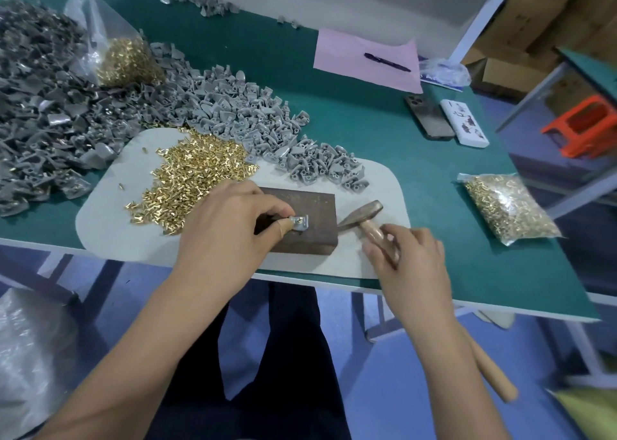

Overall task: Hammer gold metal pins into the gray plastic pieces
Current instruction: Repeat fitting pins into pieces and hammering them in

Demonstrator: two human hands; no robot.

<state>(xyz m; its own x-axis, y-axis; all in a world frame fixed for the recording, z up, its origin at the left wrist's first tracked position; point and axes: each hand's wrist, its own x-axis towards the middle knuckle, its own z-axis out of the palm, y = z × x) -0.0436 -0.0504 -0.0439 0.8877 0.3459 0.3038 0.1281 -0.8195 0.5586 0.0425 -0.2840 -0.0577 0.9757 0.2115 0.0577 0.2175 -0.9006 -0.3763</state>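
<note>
Left hand (230, 229) pinching a gray piece (299, 223) with a gold pin (301, 219) in it, flat on the brown block (309, 221); right hand (409, 259) gripping the hammer (365, 221) by its wooden handle, head low just right of the block; loose pins (193, 179) heaped left on the white mat (110, 219); gray pieces (233, 109) piled behind.

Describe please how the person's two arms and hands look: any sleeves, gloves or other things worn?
Both forearms are bare, with no sleeves, gloves, watch or rings visible. The left hand has a tan band, like tape or a bandage, wrapped around its thumb tip. The right hand wears nothing.
</note>
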